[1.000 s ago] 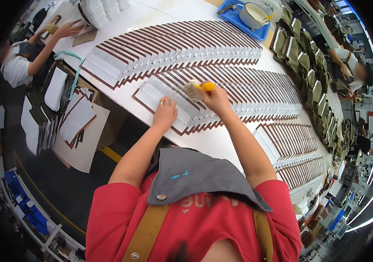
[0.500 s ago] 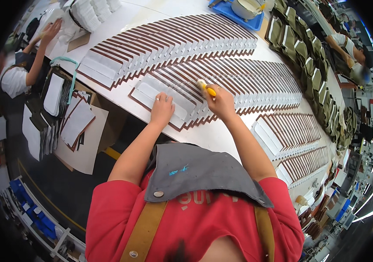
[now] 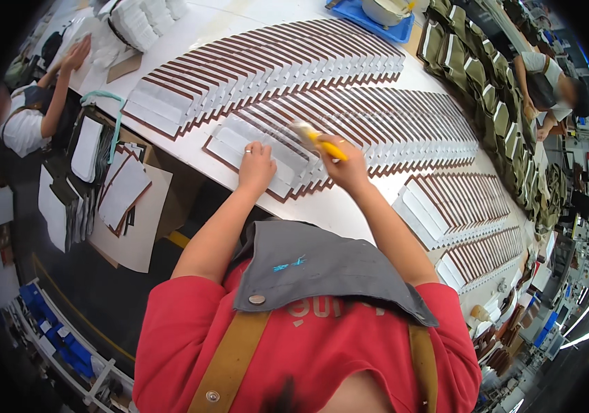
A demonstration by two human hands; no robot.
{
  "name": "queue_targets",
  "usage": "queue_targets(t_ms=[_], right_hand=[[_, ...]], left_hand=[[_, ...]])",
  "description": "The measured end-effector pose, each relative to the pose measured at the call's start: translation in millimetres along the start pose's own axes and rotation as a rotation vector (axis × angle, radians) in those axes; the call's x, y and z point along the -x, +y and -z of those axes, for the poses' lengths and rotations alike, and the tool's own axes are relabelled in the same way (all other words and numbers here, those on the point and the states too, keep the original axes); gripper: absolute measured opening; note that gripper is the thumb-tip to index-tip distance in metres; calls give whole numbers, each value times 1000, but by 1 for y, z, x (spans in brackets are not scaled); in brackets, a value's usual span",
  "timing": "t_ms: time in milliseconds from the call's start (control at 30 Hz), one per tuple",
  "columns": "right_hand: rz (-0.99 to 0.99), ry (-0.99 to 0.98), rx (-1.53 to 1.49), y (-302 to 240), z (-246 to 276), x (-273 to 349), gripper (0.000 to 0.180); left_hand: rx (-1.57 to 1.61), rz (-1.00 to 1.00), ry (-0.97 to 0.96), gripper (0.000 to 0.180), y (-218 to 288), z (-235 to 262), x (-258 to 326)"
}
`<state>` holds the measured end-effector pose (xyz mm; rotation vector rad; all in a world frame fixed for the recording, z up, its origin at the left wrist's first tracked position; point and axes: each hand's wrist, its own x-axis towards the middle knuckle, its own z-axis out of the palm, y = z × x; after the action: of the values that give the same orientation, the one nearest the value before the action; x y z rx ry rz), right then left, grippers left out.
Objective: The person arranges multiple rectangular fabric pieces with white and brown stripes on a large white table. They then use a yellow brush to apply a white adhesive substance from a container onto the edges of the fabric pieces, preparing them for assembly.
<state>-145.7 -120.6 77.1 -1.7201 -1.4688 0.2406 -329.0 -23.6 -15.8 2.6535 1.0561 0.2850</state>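
My right hand [image 3: 348,167] is closed round the yellow handle of a paint brush [image 3: 329,147]. Its pale bristles are over the front part of a long fanned row of overlapping white panels with brown edges [image 3: 370,131]. Fingers down, my left hand [image 3: 258,164] rests on the foremost white panel [image 3: 229,146] of that row. Nothing shows in the left hand, and its fingers look slightly bent but laid on the panel. Behind lies a second fanned row of the same panels [image 3: 260,76].
Two shorter fanned rows [image 3: 453,199] lie to the right. At the far edge a blue tray [image 3: 399,31] carries a bowl of pale paste [image 3: 385,12]. Olive-green pieces [image 3: 477,76] line the right side. Co-workers [image 3: 29,113] are at the left and far right. A cardboard box [image 3: 163,206] stands below the table edge.
The brush has moved left and a little away from me, from further along the row toward the front panels. My left hand has stayed nearly in place.
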Motion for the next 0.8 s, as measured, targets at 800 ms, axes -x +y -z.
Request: queue_targets(t_ms=[800], right_hand=[[-329,59,114,39,38,-44,22]], left_hand=[[143,-25,79,31,20,17,-6]])
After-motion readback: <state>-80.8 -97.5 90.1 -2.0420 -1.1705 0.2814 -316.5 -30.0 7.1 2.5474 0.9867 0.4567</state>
